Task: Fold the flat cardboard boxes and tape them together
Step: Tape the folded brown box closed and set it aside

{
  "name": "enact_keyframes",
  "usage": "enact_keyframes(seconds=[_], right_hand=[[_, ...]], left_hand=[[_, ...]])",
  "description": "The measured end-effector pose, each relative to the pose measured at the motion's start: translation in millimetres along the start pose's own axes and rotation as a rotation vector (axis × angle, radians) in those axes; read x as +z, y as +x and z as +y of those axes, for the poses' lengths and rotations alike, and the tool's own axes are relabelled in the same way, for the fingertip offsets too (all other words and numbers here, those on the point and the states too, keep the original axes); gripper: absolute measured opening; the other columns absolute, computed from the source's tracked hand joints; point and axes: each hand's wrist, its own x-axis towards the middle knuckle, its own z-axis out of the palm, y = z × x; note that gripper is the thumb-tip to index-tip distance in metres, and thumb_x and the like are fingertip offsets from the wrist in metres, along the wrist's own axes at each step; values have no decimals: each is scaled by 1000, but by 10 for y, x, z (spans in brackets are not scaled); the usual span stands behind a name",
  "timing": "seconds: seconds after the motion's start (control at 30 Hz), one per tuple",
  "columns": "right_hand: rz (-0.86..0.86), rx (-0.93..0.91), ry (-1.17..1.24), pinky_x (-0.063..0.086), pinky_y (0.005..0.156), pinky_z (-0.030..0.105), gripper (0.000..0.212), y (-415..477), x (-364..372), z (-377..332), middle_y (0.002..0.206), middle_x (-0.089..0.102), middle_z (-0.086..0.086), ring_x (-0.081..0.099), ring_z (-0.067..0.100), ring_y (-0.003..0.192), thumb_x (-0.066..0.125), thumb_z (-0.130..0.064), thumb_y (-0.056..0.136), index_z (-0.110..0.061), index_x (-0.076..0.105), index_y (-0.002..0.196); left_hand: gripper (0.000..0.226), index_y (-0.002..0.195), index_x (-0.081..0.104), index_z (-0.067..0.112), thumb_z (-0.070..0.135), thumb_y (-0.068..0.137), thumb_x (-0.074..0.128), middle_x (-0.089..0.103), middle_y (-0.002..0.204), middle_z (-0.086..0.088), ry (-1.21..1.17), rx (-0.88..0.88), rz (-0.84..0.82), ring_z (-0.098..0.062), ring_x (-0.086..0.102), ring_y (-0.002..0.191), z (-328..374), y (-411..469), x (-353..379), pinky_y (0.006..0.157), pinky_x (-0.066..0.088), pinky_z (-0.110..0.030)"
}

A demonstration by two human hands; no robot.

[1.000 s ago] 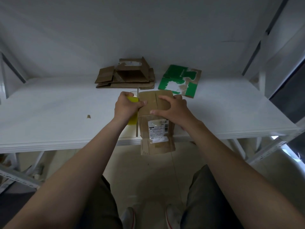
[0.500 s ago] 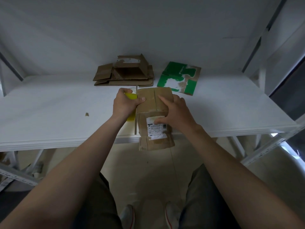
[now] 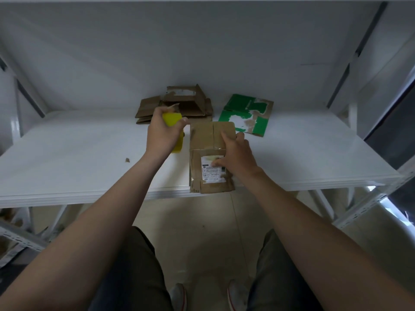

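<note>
The left hand (image 3: pixel 162 133) has its grip closed tight round a yellow tape dispenser (image 3: pixel 171 118), fingers and thumb curled over its top end. The dispenser is lifted above the counter (image 3: pixel 78 153), just left of the brown cardboard box (image 3: pixel 206 135) and apart from it.

The right hand (image 3: pixel 238 153) lies flat on the box with a wide, uncurled grip. Its forefinger stretches along the top flaps beside the centre seam, and its thumb rests on the white label (image 3: pixel 207 170).

The box lies at the counter's front edge, its near end hanging slightly over.

Against the back wall sit a pile of flattened brown cardboard (image 3: pixel 148 108) and 1 green printed carton (image 3: pixel 256 107). A small cardboard scrap (image 3: pixel 127 160) lies further left.
</note>
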Motion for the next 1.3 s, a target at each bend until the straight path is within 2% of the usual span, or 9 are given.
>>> enact_keyframes(seconds=[0.2, 0.3, 0.4, 0.53, 0.7, 0.87, 1.07, 1.2, 1.3], right_hand=[[-188, 71, 39, 18, 117, 56, 122, -68, -399, -25, 163, 0, 14, 2, 40, 149, 80, -70, 67, -39, 5, 159], [141, 8, 506, 36, 109, 45, 67, -226, -643, -93, 148, 37, 4, 32, 25, 137, 74, -51, 86, -29, 50, 145], [20, -57, 826, 48, 104, 37, 28, -411, -825, -211, 121, 68, -8, 59, 9, 115, 66, -41, 95, -26, 72, 118], [-267, -108, 965, 49, 107, 39, 33, -630, -752, -383, 121, 72, 4, 66, 18, 115, 67, -25, 97, -10, 67, 127], [-110, -126, 974, 51, 104, 44, 26, -831, -717, -496, 116, 73, 1, 68, 17, 110, 59, -29, 102, -18, 68, 122], [-50, -112, 928, 54, 87, 45, 37, -976, -798, -520, 94, 76, 9, 72, 19, 90, 52, -41, 103, -10, 72, 100], [74, -102, 713, 32, 58, 32, 39, -1116, -880, -556, 66, 47, -1, 46, 11, 60, 50, -41, 104, -16, 52, 74], [-1, -74, 720, 59, 66, 43, 41, -1214, -890, -531, 75, 72, 10, 73, 23, 66, 49, -48, 102, -12, 56, 83], [-71, -97, 697, 58, 80, 45, 28, -1332, -872, -474, 77, 76, 8, 76, 22, 67, 47, -46, 103, -22, 57, 91]], left_hand=[[14, 110, 65, 27, 26, 97, 64, 68, 103, 9, -162, 9, -119, -22, 67, 97, 300, -197, -106, 86, 53, -38], [13, 107, 72, 28, 23, 98, 64, 64, 105, 13, -240, -43, -141, -16, 60, 98, 368, -301, -88, 85, 50, -38], [16, 105, 76, 25, 18, 96, 65, 69, 109, 5, -304, -72, -175, -24, 63, 106, 454, -415, -40, 82, 52, -39], [17, 99, 79, 21, 8, 92, 68, 73, 105, 3, -257, 88, -179, -2, 65, 89, 607, -598, 14, 70, 52, -20], [9, 83, 79, 40, 36, 76, 77, 63, 121, -13, -158, 225, -43, -24, 62, 114, 697, -714, 29, 98, 54, -42], [35, 78, 67, 47, 12, 86, 69, 52, 121, -4, -105, 280, -15, -23, 47, 124, 731, -1023, 46, 105, 44, -38], [26, 116, 52, 24, 4, 101, 52, 56, 96, 6, -236, 151, -220, -5, 57, 90, 698, -1123, 64, 77, 48, -21], [44, 124, 40, 23, -2, 95, 61, 61, 83, 2, -338, 42, -199, 1, 60, 65, 731, -1162, 72, 58, 45, -17], [55, 133, 36, 25, 11, 92, 70, 66, 87, 1, -304, -80, -207, -3, 60, 68, 768, -1164, 7, 51, 43, -15]])
